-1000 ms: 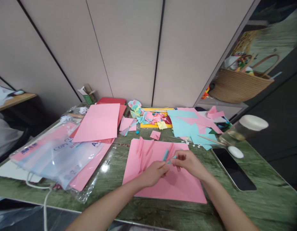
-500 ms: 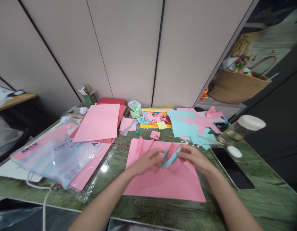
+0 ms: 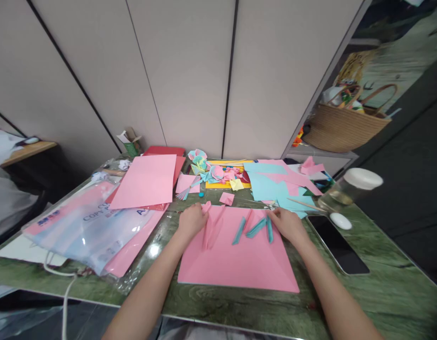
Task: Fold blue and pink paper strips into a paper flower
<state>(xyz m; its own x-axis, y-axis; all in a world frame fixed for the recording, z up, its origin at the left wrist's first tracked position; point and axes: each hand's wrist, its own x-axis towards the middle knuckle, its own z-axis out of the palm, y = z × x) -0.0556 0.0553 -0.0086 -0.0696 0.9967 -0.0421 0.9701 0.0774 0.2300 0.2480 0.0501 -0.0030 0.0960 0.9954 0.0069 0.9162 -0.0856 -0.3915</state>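
Sheet: pink paper (image 3: 236, 271), flat & smooth, matte, lies mid-worktop, near edge toward person; looks like sev. layers along near rim.
Blue strips: three narrow folded paper strips (image 3: 256, 228), straight-edged, on upper R part of sheet; one slanted alone, other two meet at top in rough inverted V.
Pink strips: long thin folds (image 3: 214, 229), creased lengthwise, on upper L of sheet; another pink one btwn blue ones.
L hand: (image 3: 193, 219) at sheet's top L corner, fingers curled, tips by upper end of pink strips; can't tell if they pinch paper.
R hand: (image 3: 287, 225) at top R corner, fingers bent, tips right by top of outermost blue strip; can't tell if gripping.
Square: sm. folded pink paper (image 3: 227, 199), w/ creases, just beyond sheet's far edge.
Craft pile: ruffled paper flowers (image 3: 197, 163), pastel, nr yellow piece (image 3: 213, 185) w/ sm. pink & blue bits on it.
Scraps: flat blue & pink offcuts (image 3: 266, 186), far R, thin stick (image 3: 305, 204) over them.
Pack: clear, crinkly, shiny plastic (image 3: 112, 226), "COPY" lettering, L side; smooth pink paper (image 3: 146, 182) partly over it.
R side: black glossy phone (image 3: 337, 244), white smooth oval (image 3: 340, 220), see-thru jar (image 3: 337, 196) w/ white round lid.
Worktop: green, wood-grain look (image 3: 388, 283), glossy.
Basket: tan, ribbed, looped handles (image 3: 346, 127), on shelf at R.
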